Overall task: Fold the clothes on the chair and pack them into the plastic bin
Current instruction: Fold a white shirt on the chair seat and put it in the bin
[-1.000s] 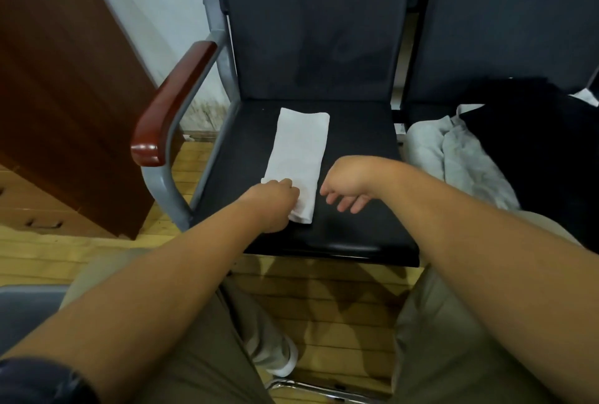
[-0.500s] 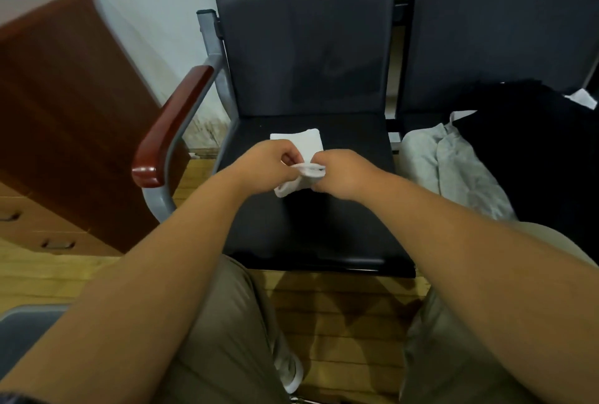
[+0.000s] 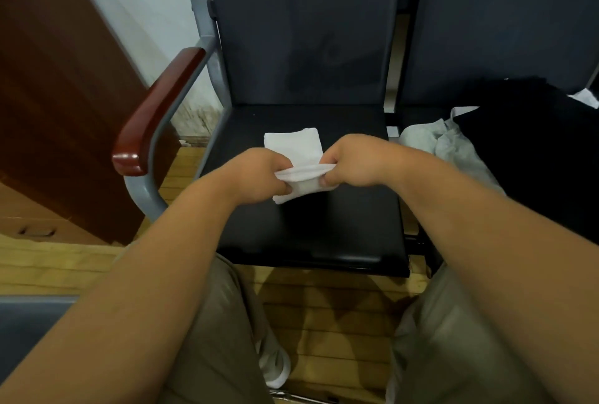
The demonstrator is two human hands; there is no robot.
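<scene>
Both hands met over the middle of the chair (image 3: 308,235) seat. The left hand (image 3: 262,173) had its grip clamped on the left end of a white cloth (image 3: 293,147), fingers curled round the fabric. The right hand (image 3: 353,160) had its grip clamped on the right end in the same way. Between the two fists the cloth's edge was lifted off the seat as a bunched band running straight from one hand to the other. Beyond the knuckles the far part of the cloth lay flat on the seat as a neat rectangle. Below the band a folded part hung down, its lower left corner at the black seat. The chair had a dark padded back, a grey metal frame and a red-brown armrest (image 3: 158,112) on its left side. A second chair (image 3: 502,14) of the same kind stood just beside it on the right. On that seat lay a crumpled grey garment (image 3: 453,150), and a black garment (image 3: 534,150) lay against it further right, with a bit of white fabric at its far edge. A brown wooden cabinet (image 3: 58,95) stood to the left of the armrest, against a pale wall. The floor (image 3: 324,306) was light wooden boards. The person's khaki trousers (image 3: 214,338) filled the lower part of the view, and one white shoe (image 3: 275,368) rested on the boards between the knees.
</scene>
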